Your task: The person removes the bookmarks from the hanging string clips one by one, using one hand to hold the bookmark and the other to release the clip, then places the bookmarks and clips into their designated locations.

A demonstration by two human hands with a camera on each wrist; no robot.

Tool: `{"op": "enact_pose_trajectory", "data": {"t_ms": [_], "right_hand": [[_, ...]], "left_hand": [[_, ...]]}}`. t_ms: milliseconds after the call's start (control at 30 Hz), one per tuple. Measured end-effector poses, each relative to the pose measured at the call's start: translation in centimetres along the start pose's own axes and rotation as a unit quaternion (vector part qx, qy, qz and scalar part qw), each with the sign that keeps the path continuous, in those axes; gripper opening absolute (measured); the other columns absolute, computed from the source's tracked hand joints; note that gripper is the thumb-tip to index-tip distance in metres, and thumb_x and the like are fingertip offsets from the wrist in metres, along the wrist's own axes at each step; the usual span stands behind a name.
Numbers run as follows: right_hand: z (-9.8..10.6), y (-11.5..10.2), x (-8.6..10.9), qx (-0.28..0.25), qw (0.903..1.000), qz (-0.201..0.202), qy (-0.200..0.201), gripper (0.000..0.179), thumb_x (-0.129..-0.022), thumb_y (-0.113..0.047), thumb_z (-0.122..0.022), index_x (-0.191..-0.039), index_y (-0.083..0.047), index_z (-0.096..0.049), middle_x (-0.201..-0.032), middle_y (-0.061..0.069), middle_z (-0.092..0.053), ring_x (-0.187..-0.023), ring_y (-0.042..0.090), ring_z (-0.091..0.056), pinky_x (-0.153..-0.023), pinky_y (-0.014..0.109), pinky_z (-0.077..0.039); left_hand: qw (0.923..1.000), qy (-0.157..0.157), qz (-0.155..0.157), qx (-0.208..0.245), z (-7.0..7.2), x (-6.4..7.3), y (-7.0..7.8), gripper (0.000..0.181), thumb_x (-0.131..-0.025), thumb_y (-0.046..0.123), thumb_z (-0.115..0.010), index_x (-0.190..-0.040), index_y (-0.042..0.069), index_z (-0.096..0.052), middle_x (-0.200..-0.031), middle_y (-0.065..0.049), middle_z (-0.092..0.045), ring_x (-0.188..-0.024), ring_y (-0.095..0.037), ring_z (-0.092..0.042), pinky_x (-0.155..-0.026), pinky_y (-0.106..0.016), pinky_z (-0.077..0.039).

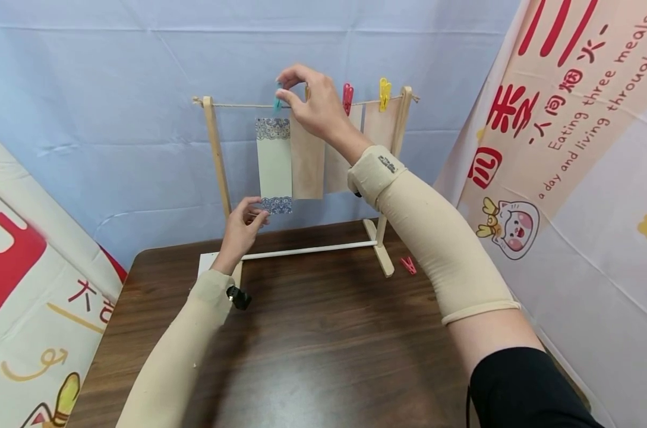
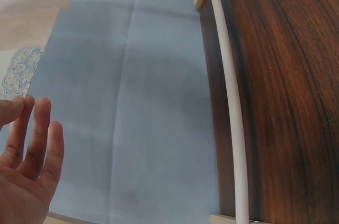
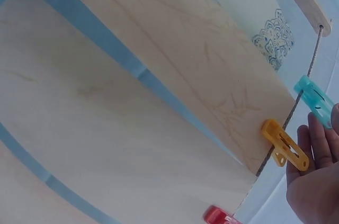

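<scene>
my r hand [image 1: 319, 106] pinched teal clip [image 3: 315, 98] at string [image 1: 237, 106]; my l hand [image 1: 242, 230] pinched lower l corner of patterned card [image 1: 274, 163], which was just under string, nxt to tan card [image 1: 308, 163]

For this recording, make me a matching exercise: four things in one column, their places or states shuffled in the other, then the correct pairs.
Things:
1. Teal clip
2. Patterned card
3. Yellow clip
4. White rod

Places or states:
A. Low across the rack
B. Pinched in the right grip
C. Beside the right post
D. Lower end at the left grip

Pairs: 1-B, 2-D, 3-C, 4-A
</scene>
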State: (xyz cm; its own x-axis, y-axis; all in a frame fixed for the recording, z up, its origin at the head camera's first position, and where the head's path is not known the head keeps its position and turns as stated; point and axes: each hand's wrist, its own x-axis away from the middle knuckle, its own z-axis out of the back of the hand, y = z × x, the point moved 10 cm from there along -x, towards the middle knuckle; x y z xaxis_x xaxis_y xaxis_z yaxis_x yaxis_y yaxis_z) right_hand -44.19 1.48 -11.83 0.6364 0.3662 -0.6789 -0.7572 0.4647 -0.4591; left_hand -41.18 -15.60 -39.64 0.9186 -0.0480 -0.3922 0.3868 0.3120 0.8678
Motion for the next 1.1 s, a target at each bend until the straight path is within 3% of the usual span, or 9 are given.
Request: {"op": "enact_pose_trajectory", "data": {"t_ms": [300,800,1100], "right_hand": [[0.9,-0.4,0.6,-0.016,0.999,0.032,0.026,0.024,-0.096,-0.025,-0.07,-0.115,-0.01,-0.068,-0.109,-0.001,-0.069,-0.109,0.005,-0.058,-0.104,0.023,-0.039],[1.7,-0.5,2.5,-0.028,0.9968,0.063,0.039,0.026,-0.094,-0.025,-0.072,-0.114,-0.009,-0.068,-0.106,-0.002,-0.068,-0.106,0.008,-0.059,-0.101,0.021,-0.04],[2.1,-0.8,4.6,-0.042,0.9944,0.087,0.042,0.027,-0.093,-0.022,-0.073,-0.115,-0.008,-0.067,-0.104,-0.002,-0.067,-0.106,0.007,-0.059,-0.104,0.022,-0.039]], "left_hand": [[0.9999,0.004,-0.008,-0.013,0.2,0.2,-0.2,0.038,-0.1,0.023,-0.063,-0.136,0.014,-0.055,-0.105,-0.013,-0.069,-0.09,-0.027,-0.069,-0.078,-0.036,-0.055],[0.9998,0.007,-0.019,0.003,0.5,0.9,-0.9,0.036,-0.1,0.018,-0.064,-0.134,0.01,-0.056,-0.106,-0.019,-0.069,-0.093,-0.041,-0.067,-0.076,-0.024,-0.053],[0.9998,0.006,-0.004,-0.019,1.0,1.8,-1.1,0.036,-0.1,0.023,-0.064,-0.134,0.015,-0.056,-0.106,-0.012,-0.068,-0.088,-0.019,-0.068,-0.078,-0.032,-0.055]]}}
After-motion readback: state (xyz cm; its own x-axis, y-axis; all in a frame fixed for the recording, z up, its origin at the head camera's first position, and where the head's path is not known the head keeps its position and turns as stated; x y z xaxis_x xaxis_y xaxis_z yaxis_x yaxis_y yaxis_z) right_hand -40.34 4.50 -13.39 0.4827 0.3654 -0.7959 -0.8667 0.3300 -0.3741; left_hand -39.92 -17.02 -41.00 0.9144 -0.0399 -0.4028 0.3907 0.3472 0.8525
